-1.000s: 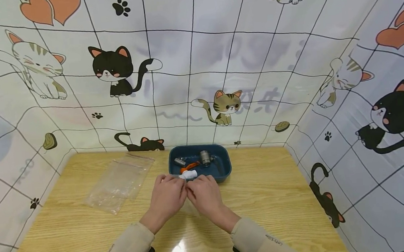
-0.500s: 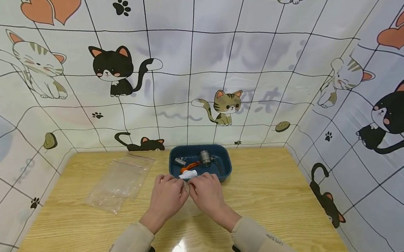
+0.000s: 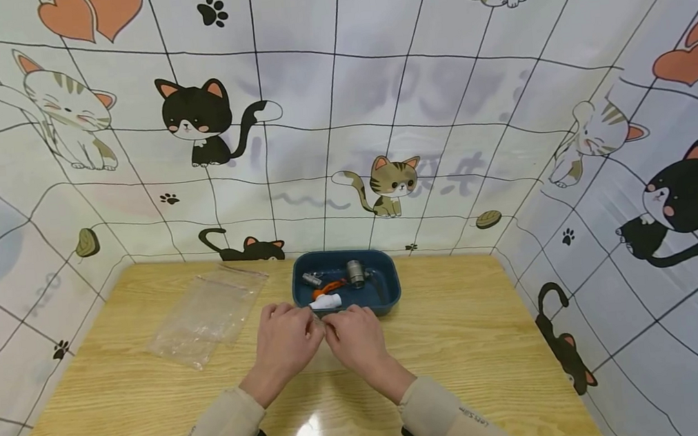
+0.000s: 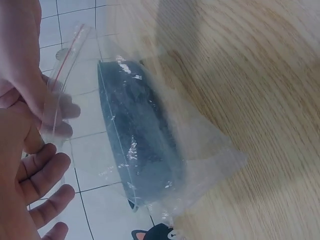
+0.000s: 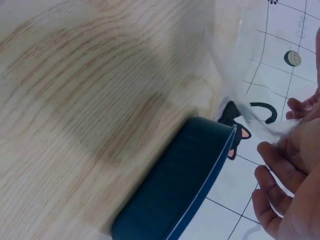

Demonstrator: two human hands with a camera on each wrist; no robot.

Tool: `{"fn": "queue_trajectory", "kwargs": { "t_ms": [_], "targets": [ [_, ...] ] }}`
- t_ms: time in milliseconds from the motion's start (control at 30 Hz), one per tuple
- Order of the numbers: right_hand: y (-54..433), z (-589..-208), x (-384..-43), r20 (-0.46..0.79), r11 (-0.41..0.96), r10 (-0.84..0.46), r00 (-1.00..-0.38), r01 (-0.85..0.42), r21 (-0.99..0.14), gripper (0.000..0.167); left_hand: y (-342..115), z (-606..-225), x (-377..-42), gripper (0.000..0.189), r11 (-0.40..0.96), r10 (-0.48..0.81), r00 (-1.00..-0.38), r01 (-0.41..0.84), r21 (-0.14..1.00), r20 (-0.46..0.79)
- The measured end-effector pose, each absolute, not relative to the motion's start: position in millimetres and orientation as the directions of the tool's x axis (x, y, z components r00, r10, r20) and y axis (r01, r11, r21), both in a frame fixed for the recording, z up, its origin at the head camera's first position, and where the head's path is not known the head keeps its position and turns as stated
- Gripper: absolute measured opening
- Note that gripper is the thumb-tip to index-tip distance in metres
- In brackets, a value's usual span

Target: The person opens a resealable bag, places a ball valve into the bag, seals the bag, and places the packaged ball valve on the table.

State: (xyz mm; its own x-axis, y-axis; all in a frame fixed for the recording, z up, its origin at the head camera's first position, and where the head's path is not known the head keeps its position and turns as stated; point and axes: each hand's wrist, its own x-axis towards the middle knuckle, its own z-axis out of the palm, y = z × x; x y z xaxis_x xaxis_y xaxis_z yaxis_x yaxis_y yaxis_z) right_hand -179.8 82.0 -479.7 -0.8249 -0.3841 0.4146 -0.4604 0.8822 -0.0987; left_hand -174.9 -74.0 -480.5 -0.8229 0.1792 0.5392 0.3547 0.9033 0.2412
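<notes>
A clear plastic zip bag (image 4: 200, 165) with a red line along its top edge hangs from my hands in the left wrist view. My left hand (image 3: 286, 342) pinches the bag's top edge between thumb and forefinger, its other fingers loosely bent. Close beside it, my right hand (image 3: 356, 342) pinches the same edge. Both hands are just in front of a dark blue tray (image 3: 393, 297). Through the bag's film the tray's outer side shows in the left wrist view. Fingertips are mostly hidden in the head view.
Inside the tray lie a white tube-like piece (image 3: 326, 302), an orange item (image 3: 329, 288), a grey metal cylinder (image 3: 355, 273) and a small silver piece (image 3: 311, 280). Another clear zip bag (image 3: 208, 317) lies flat on the wooden table (image 3: 460, 347), left of the tray. Cat-patterned cloth surrounds the table.
Both hands stay at the bag's edge in front of the tray. The gap between them widened slightly, then narrowed, as their fingers shifted along the edge. The tray and flat bag have not moved.
</notes>
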Motion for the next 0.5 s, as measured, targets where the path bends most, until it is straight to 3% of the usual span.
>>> {"fn": "queue_trajectory", "kwargs": {
  "t_ms": [300,500],
  "targets": [
    [82.9,-479.6,-180.5,0.402,0.883,-0.384,-0.831,-0.457,-0.103,0.013,-75.3,-484.5,-174.0,0.017,0.922,0.179,-0.837,0.326,0.208,0.517],
    [81.8,-479.0,-180.9,0.412,0.888,-0.382,-0.827,-0.452,-0.084,0.013,-71.3,-485.7,-173.8,0.014,0.916,0.2,-0.8,0.358,0.183,0.566]
  ]
}}
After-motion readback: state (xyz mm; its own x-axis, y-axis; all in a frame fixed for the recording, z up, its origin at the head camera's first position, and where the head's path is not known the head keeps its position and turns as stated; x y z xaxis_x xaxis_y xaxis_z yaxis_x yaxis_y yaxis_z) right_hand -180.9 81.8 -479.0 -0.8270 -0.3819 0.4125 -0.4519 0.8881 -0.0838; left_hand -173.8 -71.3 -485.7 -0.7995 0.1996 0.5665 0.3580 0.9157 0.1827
